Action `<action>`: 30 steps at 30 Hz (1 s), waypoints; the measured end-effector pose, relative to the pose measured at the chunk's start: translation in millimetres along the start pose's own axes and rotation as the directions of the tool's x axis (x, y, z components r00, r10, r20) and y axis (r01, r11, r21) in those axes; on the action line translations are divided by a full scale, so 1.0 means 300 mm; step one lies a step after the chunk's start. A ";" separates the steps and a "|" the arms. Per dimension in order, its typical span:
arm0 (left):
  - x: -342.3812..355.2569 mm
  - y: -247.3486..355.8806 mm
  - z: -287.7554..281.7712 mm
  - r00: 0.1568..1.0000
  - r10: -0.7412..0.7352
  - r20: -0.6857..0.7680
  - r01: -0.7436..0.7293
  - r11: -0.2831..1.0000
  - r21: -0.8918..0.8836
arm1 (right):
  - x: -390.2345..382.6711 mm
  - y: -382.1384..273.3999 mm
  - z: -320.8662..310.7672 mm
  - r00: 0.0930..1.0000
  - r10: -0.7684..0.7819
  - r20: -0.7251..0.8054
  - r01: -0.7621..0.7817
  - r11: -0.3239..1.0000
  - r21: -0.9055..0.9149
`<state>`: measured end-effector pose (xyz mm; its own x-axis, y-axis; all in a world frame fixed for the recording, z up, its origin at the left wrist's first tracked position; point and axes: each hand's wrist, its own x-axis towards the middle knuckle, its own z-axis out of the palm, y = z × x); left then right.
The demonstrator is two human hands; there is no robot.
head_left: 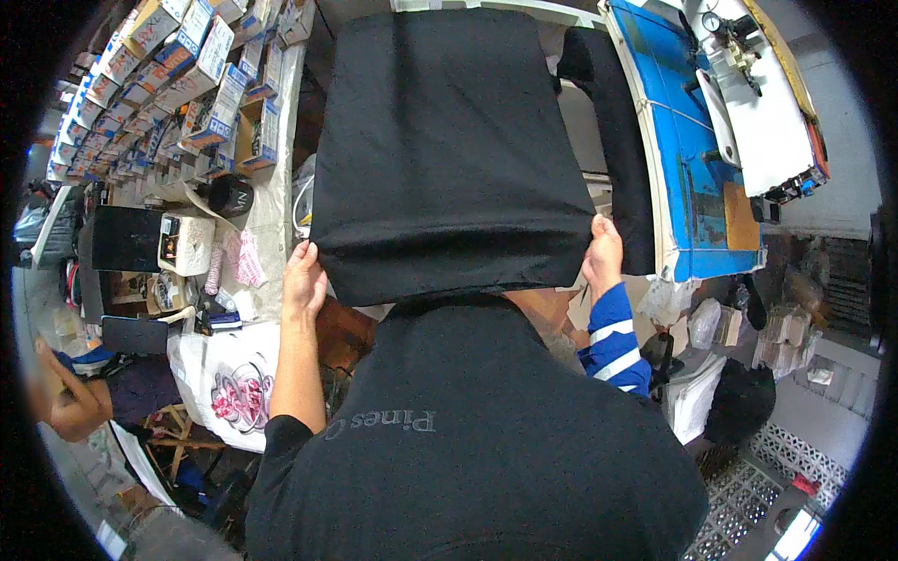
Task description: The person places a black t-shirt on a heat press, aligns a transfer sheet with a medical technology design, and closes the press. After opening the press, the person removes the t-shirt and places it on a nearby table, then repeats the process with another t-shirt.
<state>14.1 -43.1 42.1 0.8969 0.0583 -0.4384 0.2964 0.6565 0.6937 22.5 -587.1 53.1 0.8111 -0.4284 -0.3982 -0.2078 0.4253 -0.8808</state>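
A wide piece of black fabric (440,140) spreads in front of me, with a fold across its lower part. My left hand (304,271) grips its left edge near the lower corner, fingers closed on the cloth. Opposite it, my right hand (601,248) pinches the right edge; that forearm has a blue sleeve with white stripes. A second strip of black cloth (622,159) hangs just right of the fabric, partly behind it. What lies under the large piece is mostly hidden.
Stacked boxes (215,103) fill a pale bench at left, above a black cap (229,194) and pink-patterned items (238,397). At right stand a blue screen frame (678,215), a white machine (767,84) and paper stacks (692,393). Another person's bare arm (75,407) shows at lower left.
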 end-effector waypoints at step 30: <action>0.073 0.044 -0.098 0.970 -0.238 0.051 0.201 0.899 0.388 | 0.078 0.037 -0.099 0.985 0.106 0.136 -0.077 0.976 -0.204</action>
<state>28.0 -11.1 24.9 0.8158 -0.1382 -0.5616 0.5742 0.3101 0.7577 23.0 -616.0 26.4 0.8513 -0.2683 -0.4509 -0.3766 0.2859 -0.8812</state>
